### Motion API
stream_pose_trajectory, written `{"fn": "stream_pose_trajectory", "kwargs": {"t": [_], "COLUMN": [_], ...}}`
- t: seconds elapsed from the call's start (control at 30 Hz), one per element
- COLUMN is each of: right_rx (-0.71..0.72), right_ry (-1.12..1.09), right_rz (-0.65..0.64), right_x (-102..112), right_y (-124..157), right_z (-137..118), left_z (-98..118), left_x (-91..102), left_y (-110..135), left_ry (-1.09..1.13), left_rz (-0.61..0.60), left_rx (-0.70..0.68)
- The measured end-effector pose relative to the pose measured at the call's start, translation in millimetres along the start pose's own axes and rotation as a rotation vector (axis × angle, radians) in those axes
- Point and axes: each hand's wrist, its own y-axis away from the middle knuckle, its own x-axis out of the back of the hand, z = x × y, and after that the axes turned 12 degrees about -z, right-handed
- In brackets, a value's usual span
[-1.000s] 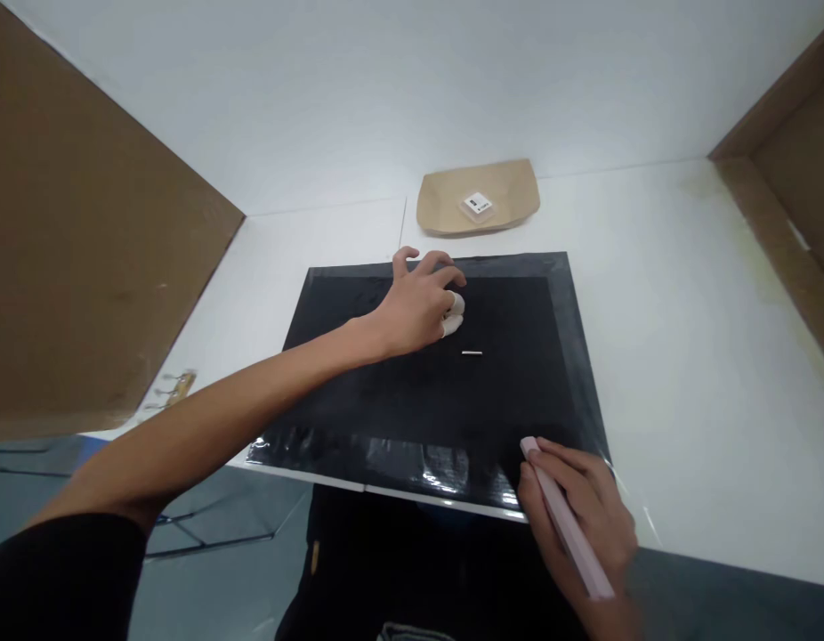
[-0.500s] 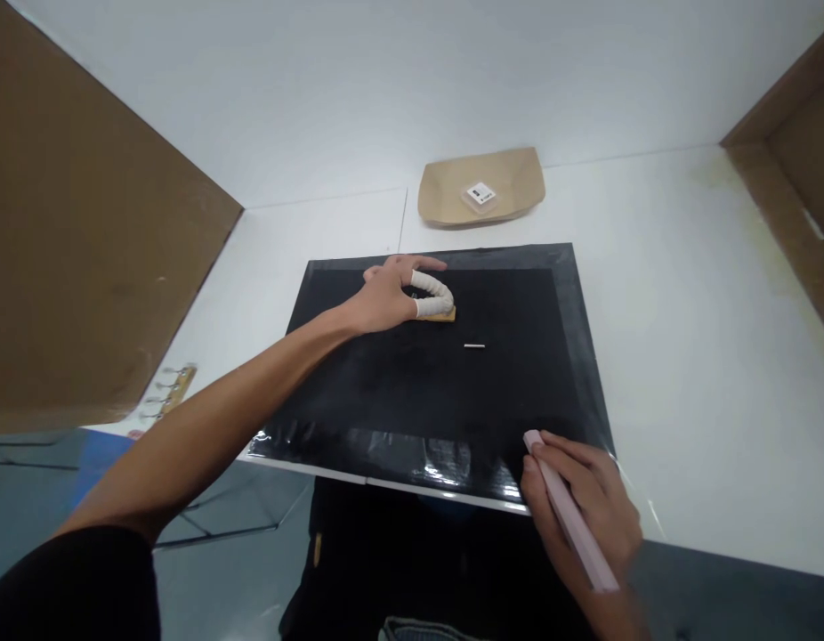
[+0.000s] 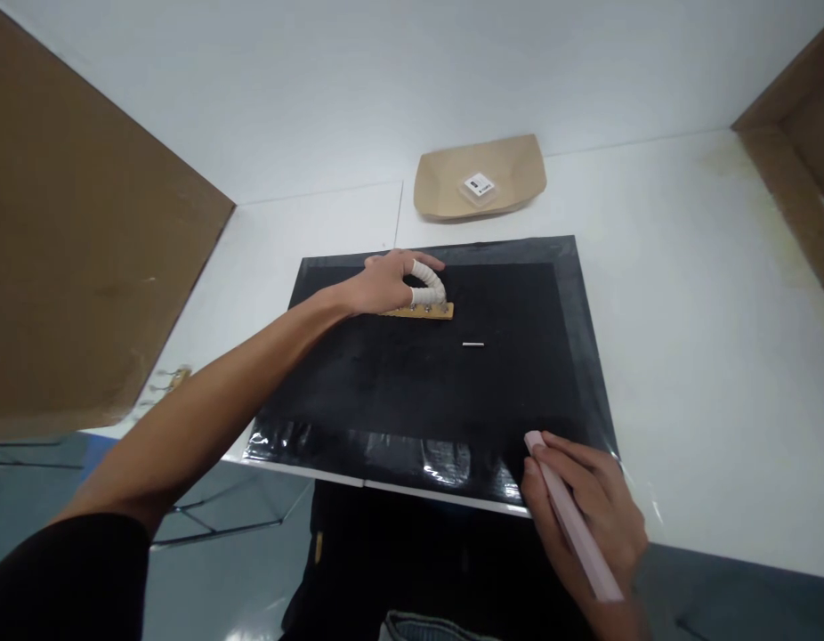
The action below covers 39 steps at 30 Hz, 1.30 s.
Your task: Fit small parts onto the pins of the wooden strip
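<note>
Pink bar [image 3: 572, 518] is clamped in right hand [image 3: 609, 507] over near-right corner of mat [image 3: 512, 392]; left hand [image 3: 378, 287] pinches hook rail [image 3: 412, 312], apparently steadying it.

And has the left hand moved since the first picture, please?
Yes: judged against the short white rod on the black mat, the left hand has shifted leftward, farther from the rod.

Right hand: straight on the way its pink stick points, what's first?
Probably the small pale rod on the black mat. The pink stick in the right hand may only graze its right end; height above the mat is unclear.
</note>
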Motion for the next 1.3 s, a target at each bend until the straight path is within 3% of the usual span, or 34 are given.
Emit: {"fn": "stream_pose_trajectory", "kwargs": {"t": [0.43, 0.93, 1.1, 1.3], "right_rx": [0.003, 0.005, 0.008, 0.01], "right_ry": [0.002, -0.003, 0.023, 0.009], "right_rz": [0.01, 0.0, 0.013, 0.005], "right_x": [-0.7, -0.3, -2.3, -0.9], "right_y": [-2.0, -1.9, -0.4, -0.8], "right_z": [-0.6, -1.4, 1.1, 0.8], "left_z": [5.2, 9.2, 19.9, 31.3], "left_x": [12.2, 12.6, 11.9, -13.3], "left_y": [3.1, 1.7, 5.7, 11.3], "left_ry": [-0.067, -0.025, -0.065, -0.361], "left_rz": [0.069, 0.024, 0.136, 0.278], "left_rx": [-0.005, 0.027, -0.03, -0.073]}}
